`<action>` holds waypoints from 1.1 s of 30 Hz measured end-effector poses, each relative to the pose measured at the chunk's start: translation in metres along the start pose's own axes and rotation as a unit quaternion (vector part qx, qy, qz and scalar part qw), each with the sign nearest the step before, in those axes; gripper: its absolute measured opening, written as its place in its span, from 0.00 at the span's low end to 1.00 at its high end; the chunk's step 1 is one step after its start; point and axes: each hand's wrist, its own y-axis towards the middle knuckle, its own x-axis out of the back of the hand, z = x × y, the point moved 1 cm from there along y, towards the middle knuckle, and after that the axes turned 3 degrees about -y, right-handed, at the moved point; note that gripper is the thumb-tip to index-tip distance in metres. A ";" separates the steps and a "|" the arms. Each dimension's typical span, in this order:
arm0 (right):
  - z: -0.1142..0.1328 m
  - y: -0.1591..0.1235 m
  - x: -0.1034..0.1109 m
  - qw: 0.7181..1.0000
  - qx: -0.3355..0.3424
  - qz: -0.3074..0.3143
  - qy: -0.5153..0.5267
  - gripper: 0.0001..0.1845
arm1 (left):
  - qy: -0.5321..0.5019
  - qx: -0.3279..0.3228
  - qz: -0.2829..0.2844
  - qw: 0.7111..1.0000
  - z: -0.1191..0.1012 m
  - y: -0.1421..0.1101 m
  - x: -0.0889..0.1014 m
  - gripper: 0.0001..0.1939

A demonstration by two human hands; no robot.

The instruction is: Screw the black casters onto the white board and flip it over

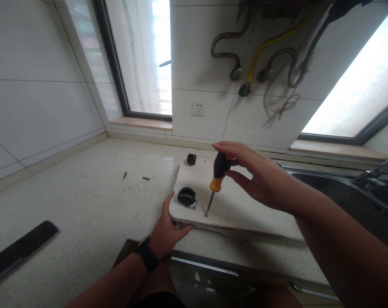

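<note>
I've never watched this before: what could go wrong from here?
The right fingers hold the black-and-orange screwdriver at a slant, so its metal tip might slip and scratch the flat white board. The left fingers grip the board's rounded corner, so a slip could jab them. Two small, dark, slender pieces on the speckled pale countertop could get lost.

Two windows (pixel 139 55) (both bright) flank a white tiled wall (pixel 200 72) above a speckled counter (pixel 117 209).

Screwdriver (pixel 216 184) gripped by right hand (pixel 261 179), tip set on white panel (pixel 248 211); panel corner held by left hand (pixel 167 235) near black caster (pixel 186 196).
</note>
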 end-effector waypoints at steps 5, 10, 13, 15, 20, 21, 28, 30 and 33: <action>0.009 0.004 -0.007 0.993 -0.004 -0.099 -0.070 0.27 | 0.004 0.001 0.001 1.000 0.000 0.000 0.000 0.60; 0.013 0.001 -0.013 0.991 0.009 -0.101 -0.084 0.33 | 0.010 0.001 0.003 1.000 0.001 0.000 0.001 0.60; 0.007 -0.001 -0.016 0.996 0.056 -0.063 0.022 0.41 | 0.013 0.001 0.006 1.000 0.001 0.000 0.002 0.60; 0.004 0.000 -0.019 0.992 0.076 -0.078 0.056 0.41 | 0.011 0.001 0.005 1.000 0.001 0.000 0.001 0.60; 0.010 0.002 -0.023 0.983 -0.008 -0.166 -0.081 0.28 | 0.006 0.001 0.006 1.000 0.001 -0.001 0.001 0.60; 0.013 0.002 -0.022 0.980 -0.034 -0.164 -0.106 0.27 | 0.008 0.001 0.006 1.000 0.001 -0.001 0.001 0.60; 0.019 0.006 -0.004 0.998 0.002 -0.038 -0.050 0.31 | 0.023 -0.009 -0.001 1.000 0.001 0.000 0.001 0.60; 0.017 0.007 -0.003 0.998 0.013 -0.037 -0.046 0.29 | 0.022 -0.008 0.001 1.000 0.000 0.000 0.001 0.60; 0.016 0.009 -0.006 0.993 0.008 -0.082 -0.083 0.25 | 0.020 -0.006 0.002 1.000 -0.001 0.000 0.001 0.60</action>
